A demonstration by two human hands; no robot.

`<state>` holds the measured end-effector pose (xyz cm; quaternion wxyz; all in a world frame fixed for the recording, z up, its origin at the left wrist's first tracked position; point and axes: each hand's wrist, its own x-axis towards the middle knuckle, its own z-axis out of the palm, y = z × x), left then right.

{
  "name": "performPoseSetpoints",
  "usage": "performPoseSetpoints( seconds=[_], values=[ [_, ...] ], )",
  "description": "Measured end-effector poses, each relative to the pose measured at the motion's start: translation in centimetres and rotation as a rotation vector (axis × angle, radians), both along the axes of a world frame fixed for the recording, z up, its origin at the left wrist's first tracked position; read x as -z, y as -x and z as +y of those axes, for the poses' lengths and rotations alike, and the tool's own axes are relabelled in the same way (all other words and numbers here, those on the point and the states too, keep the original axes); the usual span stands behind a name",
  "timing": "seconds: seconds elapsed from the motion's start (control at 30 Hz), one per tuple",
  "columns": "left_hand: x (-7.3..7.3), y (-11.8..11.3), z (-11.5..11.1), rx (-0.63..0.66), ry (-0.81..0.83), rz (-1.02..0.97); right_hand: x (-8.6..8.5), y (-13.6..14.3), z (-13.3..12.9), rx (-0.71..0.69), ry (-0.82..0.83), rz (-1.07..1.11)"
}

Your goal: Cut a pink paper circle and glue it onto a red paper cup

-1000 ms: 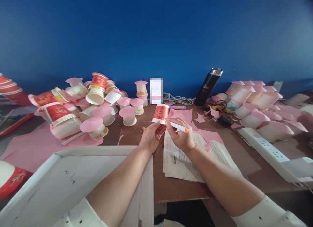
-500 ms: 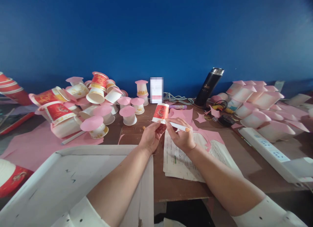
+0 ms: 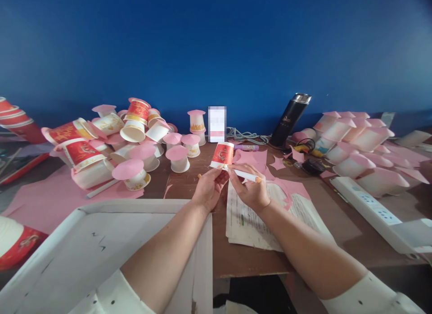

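Observation:
My left hand [image 3: 211,188] is closed around the lower edge of a red paper cup [image 3: 222,154] with a gold pattern, held a little above the table. A white marker-like pen [image 3: 247,175] with an orange end lies in the closed fingers of my right hand [image 3: 252,191]. Its tip points left at the cup's near rim; fingers partly hide the spot, so I cannot tell if it touches. Beneath the right hand are printed sheets [image 3: 251,230] and pink paper scraps [image 3: 293,188].
Paper cups topped with pink paper [image 3: 127,170] are heaped on the left, and more cups [image 3: 354,164] on the right. A white tray-like box [image 3: 77,246] stands at front left. A black flask [image 3: 289,120], purple stick [image 3: 245,147] and power strip [image 3: 371,206] are on the table [image 3: 243,262].
The view has shifted very slightly. Both hands keep nearly the same pose on the paper cup and the pen.

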<state>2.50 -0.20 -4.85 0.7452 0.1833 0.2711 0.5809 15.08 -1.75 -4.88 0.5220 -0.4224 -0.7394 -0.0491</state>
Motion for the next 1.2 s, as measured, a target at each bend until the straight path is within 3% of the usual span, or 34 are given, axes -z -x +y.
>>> performPoseSetpoints(
  seconds=[0.47, 0.8, 1.2],
  values=[
    [0.08, -0.05, 0.0, 0.004, 0.047, -0.005, 0.24, -0.02, -0.11, -0.011, 0.035, 0.01],
    [0.05, 0.12, 0.13, -0.011, 0.157, 0.008, -0.7, -0.52, -0.03, 0.049, 0.045, 0.141],
    [0.0, 0.06, -0.07, 0.009, 0.145, 0.066, -0.36, -0.4, 0.11, 0.025, 0.034, 0.112]
  ],
)
